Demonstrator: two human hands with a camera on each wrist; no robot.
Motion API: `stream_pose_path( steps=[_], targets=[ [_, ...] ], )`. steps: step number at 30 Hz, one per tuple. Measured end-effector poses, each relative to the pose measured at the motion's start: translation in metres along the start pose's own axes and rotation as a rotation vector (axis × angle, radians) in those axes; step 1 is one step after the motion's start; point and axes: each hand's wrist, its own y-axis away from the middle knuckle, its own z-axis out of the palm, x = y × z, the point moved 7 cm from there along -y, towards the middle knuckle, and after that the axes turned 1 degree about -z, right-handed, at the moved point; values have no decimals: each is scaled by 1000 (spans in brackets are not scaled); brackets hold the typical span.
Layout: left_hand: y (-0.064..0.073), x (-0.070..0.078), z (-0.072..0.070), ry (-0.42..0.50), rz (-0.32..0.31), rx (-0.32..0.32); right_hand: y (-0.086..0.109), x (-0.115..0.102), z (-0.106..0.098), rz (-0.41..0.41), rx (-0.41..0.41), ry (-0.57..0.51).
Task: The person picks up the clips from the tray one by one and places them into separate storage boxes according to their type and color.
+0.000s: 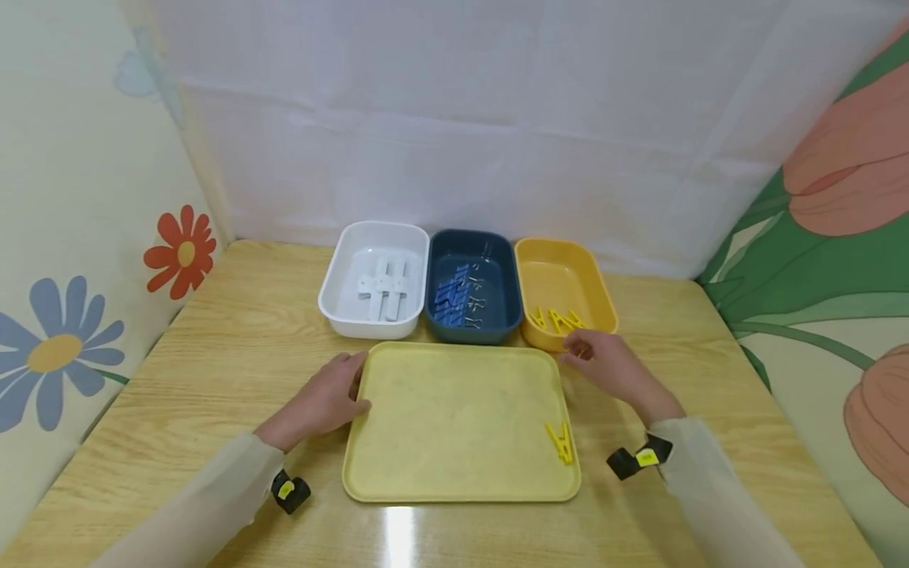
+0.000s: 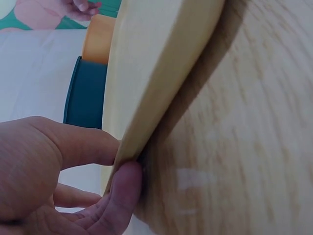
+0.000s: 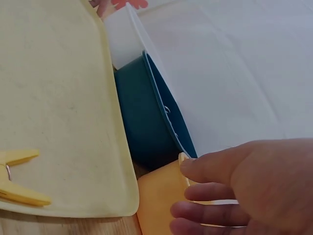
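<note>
My left hand (image 1: 328, 397) grips the left edge of a pale yellow tray (image 1: 454, 418), thumb and fingers pinching its rim in the left wrist view. A yellow clothespin (image 1: 561, 442) lies near the tray's right edge. My right hand (image 1: 604, 363) is at the front right of the orange-yellow bin (image 1: 557, 260), fingers loosely bent with nothing seen between them. In the right wrist view, the thumb (image 3: 210, 164) overlaps this bin's rim. Inside the bin are several more yellow clothespins (image 1: 556, 319).
Beside the orange-yellow bin stand a dark blue bin (image 1: 497, 272) with several blue clips (image 1: 452, 298) and a white bin (image 1: 341, 280) holding white strip-like pieces (image 1: 383, 288). All three line the tray's far side on the wooden table (image 1: 248, 355), before a white cloth (image 1: 454, 142).
</note>
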Motion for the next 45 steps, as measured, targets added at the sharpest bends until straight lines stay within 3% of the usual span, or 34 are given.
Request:
stream_pose_path(
  steps=[6,13,17,21,32,38,45],
  targets=[
    [0,0,-1,2,5,5,6,-10,7,-55,-77,-22],
    [-1,0,-3,0,-2,-2,13,-22,23,-128,-247,-61],
    [0,0,-3,-5,-4,-3,17,-25,33,-129,-362,-36],
    [0,0,-3,-8,-9,-6,20,-27,40,-118,-421,-29],
    [0,0,-2,-5,-7,-7,22,-27,58,-99,-462,21],
    [0,0,-2,2,-17,-17,21,-31,63,-142,-483,22],
    [1,0,0,6,-22,-24,16,-38,63,-199,-423,35]
  ],
)
